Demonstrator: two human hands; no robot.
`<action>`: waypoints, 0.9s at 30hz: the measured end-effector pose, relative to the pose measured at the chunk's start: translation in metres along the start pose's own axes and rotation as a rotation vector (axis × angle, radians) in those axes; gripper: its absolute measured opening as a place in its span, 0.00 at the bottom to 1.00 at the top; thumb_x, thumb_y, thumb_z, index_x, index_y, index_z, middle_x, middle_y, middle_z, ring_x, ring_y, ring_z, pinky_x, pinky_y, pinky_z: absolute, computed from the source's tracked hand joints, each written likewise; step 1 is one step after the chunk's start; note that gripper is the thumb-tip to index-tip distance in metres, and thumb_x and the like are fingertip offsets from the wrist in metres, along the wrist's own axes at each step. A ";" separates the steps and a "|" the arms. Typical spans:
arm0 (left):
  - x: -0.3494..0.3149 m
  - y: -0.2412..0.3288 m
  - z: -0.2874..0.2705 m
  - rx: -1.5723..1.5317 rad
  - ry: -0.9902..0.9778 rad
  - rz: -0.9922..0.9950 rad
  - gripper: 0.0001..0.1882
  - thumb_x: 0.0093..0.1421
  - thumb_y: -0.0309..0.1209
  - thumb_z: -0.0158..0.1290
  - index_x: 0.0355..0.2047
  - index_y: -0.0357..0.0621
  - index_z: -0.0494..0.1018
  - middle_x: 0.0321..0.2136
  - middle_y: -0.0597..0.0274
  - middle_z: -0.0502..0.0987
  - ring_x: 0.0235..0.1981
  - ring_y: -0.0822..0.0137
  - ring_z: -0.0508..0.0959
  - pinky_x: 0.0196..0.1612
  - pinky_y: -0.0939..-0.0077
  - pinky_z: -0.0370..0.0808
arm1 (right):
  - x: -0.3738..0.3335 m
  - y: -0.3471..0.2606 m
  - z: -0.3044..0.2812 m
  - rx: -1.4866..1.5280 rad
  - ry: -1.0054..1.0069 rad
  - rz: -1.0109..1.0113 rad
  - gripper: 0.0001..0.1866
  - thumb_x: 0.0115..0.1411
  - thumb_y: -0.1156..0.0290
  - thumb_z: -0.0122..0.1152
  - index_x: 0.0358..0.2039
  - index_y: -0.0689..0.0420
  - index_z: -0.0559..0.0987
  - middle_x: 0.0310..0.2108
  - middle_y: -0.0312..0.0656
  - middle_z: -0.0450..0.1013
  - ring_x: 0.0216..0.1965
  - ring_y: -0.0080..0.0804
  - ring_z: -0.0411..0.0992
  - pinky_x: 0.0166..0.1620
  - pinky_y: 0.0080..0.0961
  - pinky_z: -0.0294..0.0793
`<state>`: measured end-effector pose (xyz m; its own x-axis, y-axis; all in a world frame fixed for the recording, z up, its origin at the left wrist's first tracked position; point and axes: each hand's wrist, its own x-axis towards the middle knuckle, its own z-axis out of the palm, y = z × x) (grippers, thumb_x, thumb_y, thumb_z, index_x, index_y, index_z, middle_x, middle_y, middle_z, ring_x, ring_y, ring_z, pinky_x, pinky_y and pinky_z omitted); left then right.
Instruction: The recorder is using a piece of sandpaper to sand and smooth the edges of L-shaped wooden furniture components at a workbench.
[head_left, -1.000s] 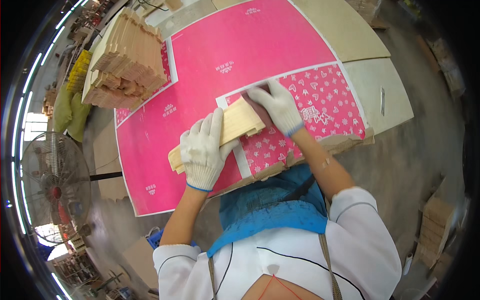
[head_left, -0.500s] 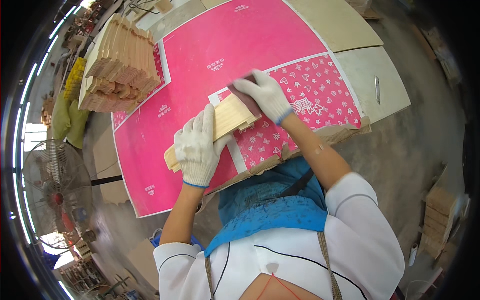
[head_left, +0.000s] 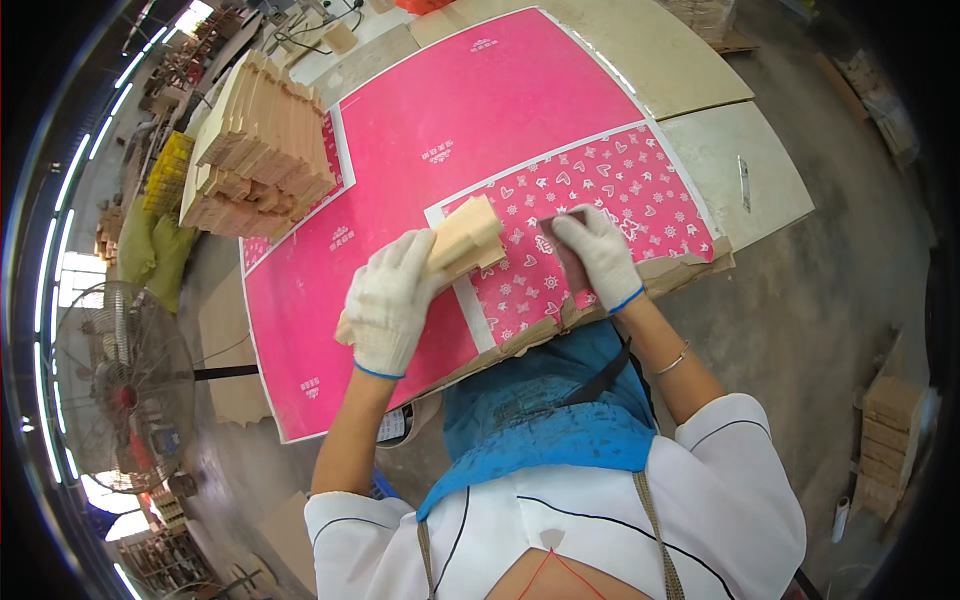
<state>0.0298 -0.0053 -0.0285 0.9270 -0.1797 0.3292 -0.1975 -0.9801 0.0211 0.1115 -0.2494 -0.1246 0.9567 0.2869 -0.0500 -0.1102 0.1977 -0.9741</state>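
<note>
My left hand (head_left: 390,305), in a white knitted glove with a blue cuff, is closed round a pale wooden piece (head_left: 466,240) with a notched end. The piece is tilted above the pink table cover, its notched end pointing up and to the right. To the right of it, apart from the wood, my gloved right hand (head_left: 606,260) grips a dark brown sheet of sandpaper (head_left: 568,256), which hangs from under the thumb. Part of the sheet is hidden by the fingers.
Pink printed sheeting (head_left: 410,200) covers the table, with frayed cardboard along the near edge. A tall stack of cut wooden pieces (head_left: 265,150) stands at the far left. A metal strip (head_left: 744,185) lies at the right. On the left stands a large fan (head_left: 125,390).
My right hand has drawn the sandpaper off the end of the wood, to the right and nearer me. My left hand has rolled the wooden piece so another face shows.
</note>
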 end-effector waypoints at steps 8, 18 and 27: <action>0.031 0.001 -0.030 -0.203 -0.349 -0.191 0.24 0.59 0.42 0.55 0.55 0.46 0.73 0.44 0.52 0.77 0.44 0.51 0.78 0.47 0.60 0.73 | 0.015 -0.017 0.002 0.242 0.094 0.079 0.13 0.65 0.64 0.61 0.41 0.61 0.77 0.33 0.33 0.76 0.32 0.14 0.70 0.36 0.15 0.72; -0.003 -0.004 0.017 -0.065 -0.148 -0.069 0.44 0.46 0.44 0.67 0.62 0.42 0.63 0.55 0.52 0.72 0.55 0.51 0.73 0.56 0.58 0.71 | 0.054 -0.009 0.042 -0.030 -0.088 0.059 0.19 0.61 0.58 0.62 0.38 0.64 0.77 0.34 0.40 0.76 0.35 0.22 0.72 0.39 0.24 0.72; -0.002 -0.003 0.018 -0.072 -0.135 -0.101 0.43 0.46 0.40 0.68 0.61 0.42 0.64 0.55 0.51 0.72 0.54 0.51 0.74 0.55 0.58 0.71 | 0.043 -0.006 0.045 -0.096 -0.079 -0.067 0.17 0.62 0.60 0.60 0.39 0.65 0.78 0.32 0.42 0.78 0.35 0.26 0.75 0.41 0.24 0.74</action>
<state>0.0345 -0.0031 -0.0458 0.9767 -0.0955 0.1921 -0.1193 -0.9860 0.1163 0.1412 -0.1960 -0.1105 0.9364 0.3496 0.0297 -0.0170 0.1298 -0.9914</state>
